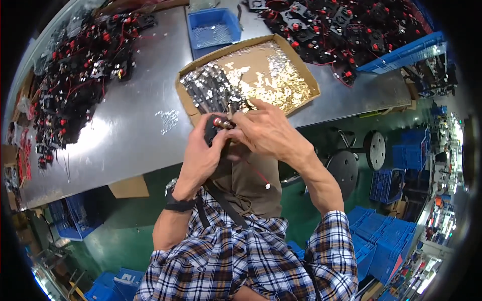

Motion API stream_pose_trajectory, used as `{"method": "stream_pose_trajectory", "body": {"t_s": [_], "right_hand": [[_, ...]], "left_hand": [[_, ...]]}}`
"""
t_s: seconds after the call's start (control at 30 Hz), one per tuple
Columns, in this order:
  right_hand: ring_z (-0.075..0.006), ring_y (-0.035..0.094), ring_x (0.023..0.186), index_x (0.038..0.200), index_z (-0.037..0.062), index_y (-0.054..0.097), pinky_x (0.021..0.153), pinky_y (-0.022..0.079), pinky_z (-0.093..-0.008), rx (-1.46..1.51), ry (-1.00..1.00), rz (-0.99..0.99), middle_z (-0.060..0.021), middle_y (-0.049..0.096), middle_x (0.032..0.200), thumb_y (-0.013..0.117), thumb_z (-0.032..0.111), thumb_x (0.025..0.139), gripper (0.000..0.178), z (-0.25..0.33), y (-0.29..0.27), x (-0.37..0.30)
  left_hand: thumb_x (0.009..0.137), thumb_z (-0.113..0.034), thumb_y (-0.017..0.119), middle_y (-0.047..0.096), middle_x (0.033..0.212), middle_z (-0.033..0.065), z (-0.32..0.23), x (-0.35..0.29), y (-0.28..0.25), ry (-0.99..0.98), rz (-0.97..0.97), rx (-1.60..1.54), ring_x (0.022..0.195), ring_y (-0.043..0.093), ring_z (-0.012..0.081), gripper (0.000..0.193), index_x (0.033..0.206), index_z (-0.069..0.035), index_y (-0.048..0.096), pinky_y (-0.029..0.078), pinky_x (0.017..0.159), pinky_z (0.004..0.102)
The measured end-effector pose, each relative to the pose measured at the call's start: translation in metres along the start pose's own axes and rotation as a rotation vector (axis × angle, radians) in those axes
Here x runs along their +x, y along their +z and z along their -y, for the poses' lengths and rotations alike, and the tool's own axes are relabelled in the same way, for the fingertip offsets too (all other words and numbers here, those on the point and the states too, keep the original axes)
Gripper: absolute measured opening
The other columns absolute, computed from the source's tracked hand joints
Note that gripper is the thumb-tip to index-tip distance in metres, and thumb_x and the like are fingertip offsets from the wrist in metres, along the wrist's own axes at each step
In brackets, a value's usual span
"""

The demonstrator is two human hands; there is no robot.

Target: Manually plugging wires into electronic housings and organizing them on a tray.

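Near the front edge of the metal table, my left hand [202, 156] is closed around a small black part [209, 132] with a red knob on it. The fingers of my right hand [273, 133] are pinched together at the right side of that part, close to its metal end; what they grip there is too small to make out. A thin red wire with a white connector [267, 186] hangs below my hands. Just beyond them, a shallow cardboard box [306, 75] holds black leads with metal terminals [206, 88] and many loose gold-coloured metal pieces [273, 93].
Black assemblies with red knobs and wires [83, 83] pile up on the left, and more [336, 30] lie at the far right by a blue crate [401, 52]. Small screws [168, 120] sit left of the box. A blue bin [215, 27] stands behind it. Stools [344, 168] are at the right.
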State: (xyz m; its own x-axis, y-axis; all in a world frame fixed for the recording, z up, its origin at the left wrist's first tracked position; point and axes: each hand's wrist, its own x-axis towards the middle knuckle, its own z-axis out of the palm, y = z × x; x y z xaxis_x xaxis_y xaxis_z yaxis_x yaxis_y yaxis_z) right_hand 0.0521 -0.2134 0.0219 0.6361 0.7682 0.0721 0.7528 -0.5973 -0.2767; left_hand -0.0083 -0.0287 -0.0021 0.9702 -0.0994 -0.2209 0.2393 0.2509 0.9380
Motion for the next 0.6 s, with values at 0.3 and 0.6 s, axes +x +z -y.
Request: {"method": "stream_pose_trajectory", "body": {"t_s": [0.3,0.6], "right_hand": [[-0.0437,0.069,0.082,0.115,-0.0007,0.067,0.073,0.055,-0.0432,0.109,0.521,-0.567,-0.0239,0.072,0.093,0.066,0.017,0.094,0.027,-0.123,-0.020,-0.035],[-0.0467,0.069,0.094,0.130,0.0025,0.054,0.086,0.054,-0.0541,-0.353,1.078,-0.766,-0.0287,0.071,0.095,0.070,0.042,0.091,0.058,-0.315,-0.012,-0.131]], "left_hand": [[0.103,-0.011,0.056,0.066,0.100,0.0110,-0.063,0.006,-0.095,0.304,-0.245,0.297,0.077,0.069,0.0190,0.038,0.139,-0.003,0.050,0.059,0.064,0.0306],[0.103,-0.029,0.053,0.029,0.159,0.0302,-0.165,0.127,-0.333,0.449,-0.846,1.899,0.147,0.030,0.0474,0.072,0.164,-0.035,0.013,0.029,0.110,0.0728]]}}
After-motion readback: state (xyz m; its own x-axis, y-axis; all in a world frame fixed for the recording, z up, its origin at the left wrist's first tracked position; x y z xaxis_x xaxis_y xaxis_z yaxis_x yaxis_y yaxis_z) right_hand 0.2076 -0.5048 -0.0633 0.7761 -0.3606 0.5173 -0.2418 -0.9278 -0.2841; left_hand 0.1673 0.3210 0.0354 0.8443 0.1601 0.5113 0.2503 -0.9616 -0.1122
